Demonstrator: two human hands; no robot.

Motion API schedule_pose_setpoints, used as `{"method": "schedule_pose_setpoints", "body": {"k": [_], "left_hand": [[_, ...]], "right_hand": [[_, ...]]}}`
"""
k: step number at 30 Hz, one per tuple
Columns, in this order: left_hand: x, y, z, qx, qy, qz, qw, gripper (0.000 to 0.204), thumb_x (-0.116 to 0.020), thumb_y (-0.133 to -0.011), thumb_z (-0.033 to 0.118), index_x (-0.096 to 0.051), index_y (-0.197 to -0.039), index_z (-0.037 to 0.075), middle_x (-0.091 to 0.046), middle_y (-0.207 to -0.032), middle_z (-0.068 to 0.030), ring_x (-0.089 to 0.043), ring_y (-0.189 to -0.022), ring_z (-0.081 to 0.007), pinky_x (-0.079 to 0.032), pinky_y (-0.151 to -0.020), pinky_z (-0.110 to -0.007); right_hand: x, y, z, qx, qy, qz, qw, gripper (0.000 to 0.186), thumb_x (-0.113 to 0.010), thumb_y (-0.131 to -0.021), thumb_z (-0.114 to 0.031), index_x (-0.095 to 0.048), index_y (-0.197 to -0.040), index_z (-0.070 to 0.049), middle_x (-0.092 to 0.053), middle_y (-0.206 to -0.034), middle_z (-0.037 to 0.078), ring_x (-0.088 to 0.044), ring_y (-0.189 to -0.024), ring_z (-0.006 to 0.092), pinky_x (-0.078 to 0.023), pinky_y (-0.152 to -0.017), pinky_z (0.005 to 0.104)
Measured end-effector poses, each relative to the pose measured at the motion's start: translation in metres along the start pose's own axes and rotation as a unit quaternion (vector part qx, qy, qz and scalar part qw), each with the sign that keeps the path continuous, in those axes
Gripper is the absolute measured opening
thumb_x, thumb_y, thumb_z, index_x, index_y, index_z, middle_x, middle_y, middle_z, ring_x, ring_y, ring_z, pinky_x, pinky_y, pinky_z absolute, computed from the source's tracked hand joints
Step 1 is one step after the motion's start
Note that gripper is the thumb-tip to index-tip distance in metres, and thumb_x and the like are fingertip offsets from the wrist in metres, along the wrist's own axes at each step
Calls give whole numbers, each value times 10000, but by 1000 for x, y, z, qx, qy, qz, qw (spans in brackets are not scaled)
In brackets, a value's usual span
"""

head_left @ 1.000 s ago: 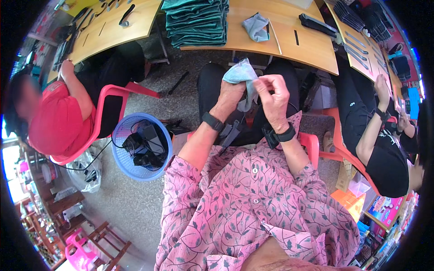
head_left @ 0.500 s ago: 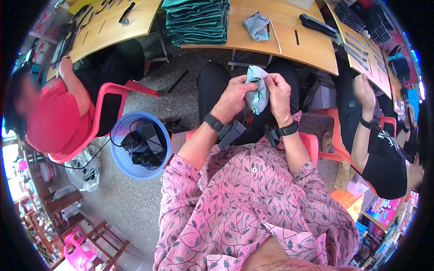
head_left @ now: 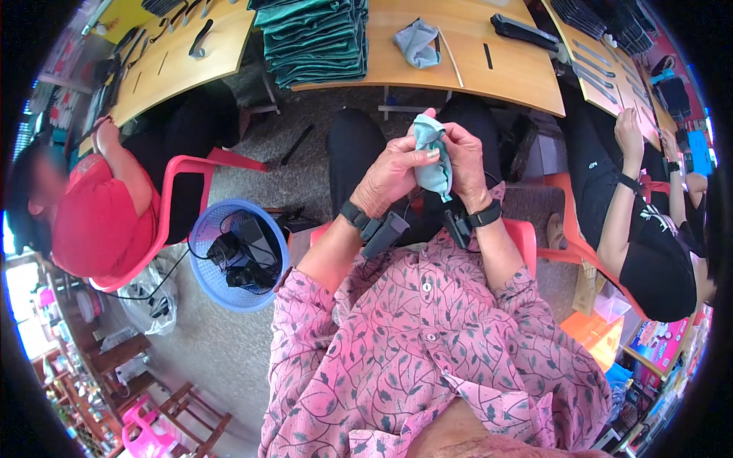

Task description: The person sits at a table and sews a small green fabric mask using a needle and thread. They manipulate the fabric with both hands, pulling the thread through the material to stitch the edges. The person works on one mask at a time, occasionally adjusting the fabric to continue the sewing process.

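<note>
Both my hands are raised over my dark-trousered lap, working on a small folded piece of pale grey-blue and teal fabric (head_left: 434,169). My left hand (head_left: 389,174) grips it from the left, with the thumb pressed across its front. My right hand (head_left: 466,159) pinches its right side near the top, fingers curled behind it. The fabric hangs narrow and crumpled between them, its lower tip pointing down. Black straps with small devices are on both wrists.
Ahead, a wooden table (head_left: 504,84) holds stacked teal cloth (head_left: 309,42), a grey cloth (head_left: 416,42) and a thin stick. Seated people are at my left (head_left: 99,221) and right (head_left: 653,275). A blue basket (head_left: 238,298) of black devices stands left of me.
My hands have turned and regrouped the fabric from a pale flap held high into a narrow bundle hanging between them. The person on the right has moved an arm.
</note>
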State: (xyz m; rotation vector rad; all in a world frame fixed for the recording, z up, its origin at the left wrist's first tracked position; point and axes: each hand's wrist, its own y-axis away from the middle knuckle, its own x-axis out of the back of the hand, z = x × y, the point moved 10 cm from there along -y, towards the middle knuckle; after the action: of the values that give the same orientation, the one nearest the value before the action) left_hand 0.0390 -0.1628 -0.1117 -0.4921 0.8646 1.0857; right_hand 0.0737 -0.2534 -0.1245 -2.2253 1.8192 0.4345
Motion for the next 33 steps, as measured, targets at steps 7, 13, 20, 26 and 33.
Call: {"method": "schedule_pose_setpoints", "body": {"k": [7, 13, 20, 26, 33], "left_hand": [[6, -5, 3, 0, 38, 31, 999, 625, -652, -901, 200, -400, -1440, 10, -556, -1325, -11, -571, -1086, -124, -431, -996, -327], [12, -9, 2, -23, 72, 9, 997, 602, -612, -944, 260, -388, -1453, 30, -600, -1236, -14, -576, -1084, -131, -429, -999, -327], [20, -12, 17, -59, 85, 22, 994, 564, -552, -974, 280, -373, -1453, 40, -618, -1176, -60, -574, -1104, -180, -411, -1026, -376], [11, -10, 20, -63, 112, -23, 991, 629, -560, -968, 286, -307, -1498, 60, -610, -1190, -65, -572, -1094, -188, -384, -1036, -367], [1, -1, 35, -91, -12, -12, 996, 681, -552, -970, 286, -235, -1529, 61, -577, -1292, -81, -555, -1140, -191, -349, -1067, -361]], "right_hand": [[-4, 1, 1, -6, 44, 12, 999, 158, -658, -937, -156, -682, -975, -4, -646, -834, -25, -555, -743, 30, -451, -651, 187], [-10, 6, -18, 48, 99, 69, 992, 124, -637, -941, -116, -665, -945, 4, -648, -870, 4, -565, -781, 40, -470, -687, 213], [-35, 29, -78, 208, 235, 94, 945, 65, -635, -905, -48, -635, -944, 5, -621, -952, 71, -598, -851, 134, -473, -729, 255], [-58, 34, -83, 271, 400, 47, 874, 83, -675, -853, 6, -636, -926, 13, -607, -815, 79, -597, -720, 147, -463, -633, 269], [-57, 22, -62, 158, 373, -59, 912, 28, -606, -889, -3, -603, -901, 22, -601, -721, 139, -609, -634, 208, -462, -587, 313]]}}
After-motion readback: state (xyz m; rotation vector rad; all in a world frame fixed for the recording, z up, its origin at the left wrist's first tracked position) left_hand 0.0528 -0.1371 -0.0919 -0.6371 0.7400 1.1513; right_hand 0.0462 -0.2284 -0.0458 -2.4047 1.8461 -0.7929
